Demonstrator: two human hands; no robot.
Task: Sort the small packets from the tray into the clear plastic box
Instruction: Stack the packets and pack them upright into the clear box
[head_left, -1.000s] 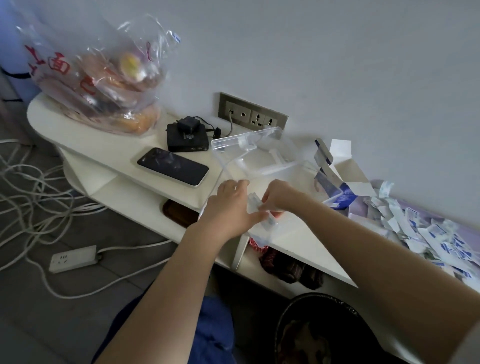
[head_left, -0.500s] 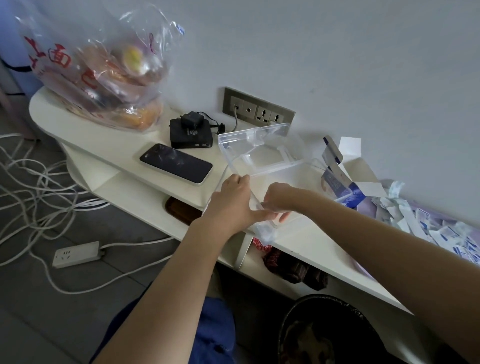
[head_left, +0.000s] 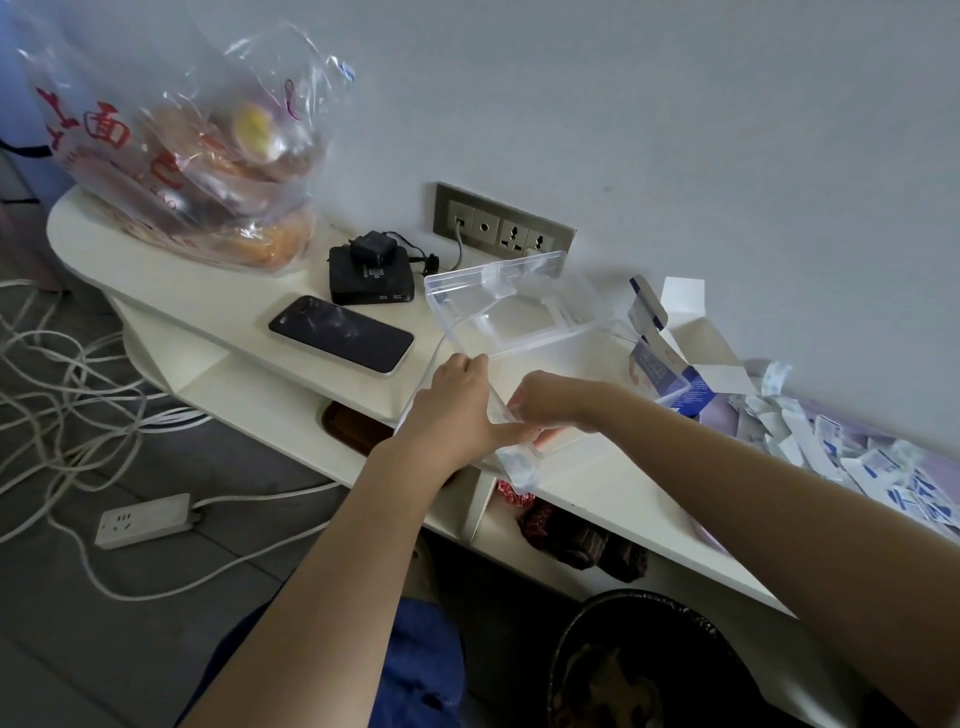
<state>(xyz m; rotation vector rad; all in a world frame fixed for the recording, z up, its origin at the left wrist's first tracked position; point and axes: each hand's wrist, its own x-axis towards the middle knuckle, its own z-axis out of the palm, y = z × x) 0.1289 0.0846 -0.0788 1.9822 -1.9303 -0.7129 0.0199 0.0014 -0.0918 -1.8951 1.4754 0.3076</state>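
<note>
Left hand (head_left: 457, 410): grips the near wall of the clear plastic box (head_left: 524, 322); fingers curled over the rim, thumb laid along the outside toward the near corner.
Right hand (head_left: 550, 400): reaches over the near wall into the box, fingers curled down inside; fingertips show pink through the plastic. Cannot tell whether it holds anything.
Box position: on the top of the white shelf (head_left: 234, 306), near the front edge, lid hinged open and leaning back toward the wall socket panel (head_left: 504, 228).
Packet at corner (head_left: 519, 462): one pale, crinkled packet hangs at the box's near corner, just under the left thumb; cannot tell which hand holds it.
Loose packets (head_left: 883, 467): a heap of white-and-blue ones on the lavender tray (head_left: 862, 436), to the right of the box and behind the right forearm.
Carton (head_left: 680, 384): blue and white, flaps open, between the box and the heap, touching the box's right end.
Phone (head_left: 340, 335): face up, left of the box.
Black device (head_left: 371, 275): behind the phone, with a plug adapter on top.
Plastic bag (head_left: 197, 156): red print, bread inside, at the left end of the shelf.
Floor: power strip (head_left: 145, 519) and tangled white cables (head_left: 52, 389) at left.
Dark bin (head_left: 649, 665): below the shelf edge.
</note>
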